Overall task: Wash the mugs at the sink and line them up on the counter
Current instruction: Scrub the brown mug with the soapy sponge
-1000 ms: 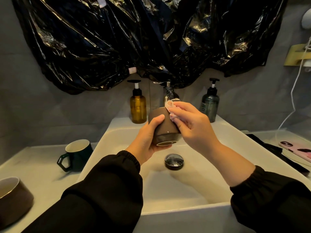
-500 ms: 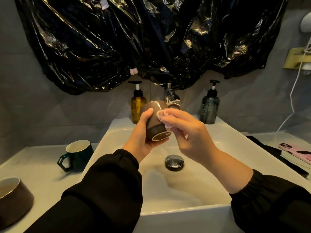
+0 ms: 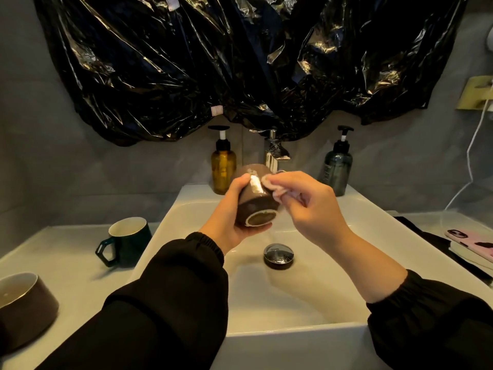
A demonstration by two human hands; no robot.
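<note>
Brown mug [image 3: 256,206]: held above the sink [image 3: 293,303], lying on its side, unglazed foot ring facing near, mouth towards the tap [image 3: 272,153]. White streak of suds on its upper wall. Handle not seen from here.

Left hand [image 3: 234,225]: wrapped round the mug body from below and left, thumb on top beside the suds.

Right hand [image 3: 314,209]: fingers pinching a small pale pad [image 3: 272,185], pressed to the mug's upper right wall.

Handling, my judgement: glazed ceramic, stiff, moderately heavy, breakable against the hard basin. Soap makes the glaze slick. The foot ring looks rough and gives the surest purchase; a full wrap round the body beats a fingertip pinch. Handle side cannot be told.

Green mug [image 3: 130,241]: upright on the left counter [image 3: 66,257], just beside the sink, angular handle pointing near-left. Brown cup [image 3: 24,308]: upright at near left, well apart from it.

Beyond: drain plug [image 3: 278,256] under the hands; amber bottle [image 3: 223,169] and grey bottle [image 3: 337,169] either side of the tap; phone [image 3: 472,243] far right.
</note>
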